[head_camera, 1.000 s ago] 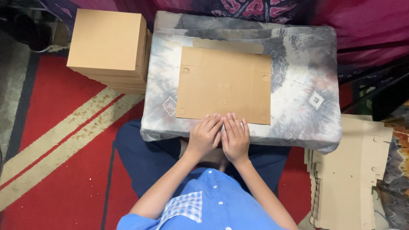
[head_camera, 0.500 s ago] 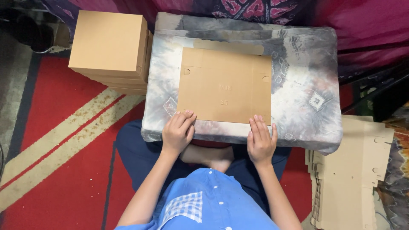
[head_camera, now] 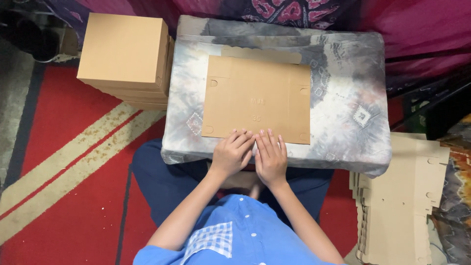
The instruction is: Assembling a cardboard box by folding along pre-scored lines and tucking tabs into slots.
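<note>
Red carpet (head_camera: 64,147) with cream stripes, magenta patterned cloth (head_camera: 304,10) behind

The scene is evenly and fairly brightly lit by soft overhead light, with no glare. The flat cardboard sheet (head_camera: 256,100) at centre is sharp enough that its faint embossing shows, though not crisply. Both hands (head_camera: 251,156) cast only slight, soft shadows at the lower centre. The upper left corner and the right edge fall into deep shade, where detail is lost. The blue shirt (head_camera: 235,235) at the bottom edge looks slightly soft. Straight lines bend little toward the edges.
</note>
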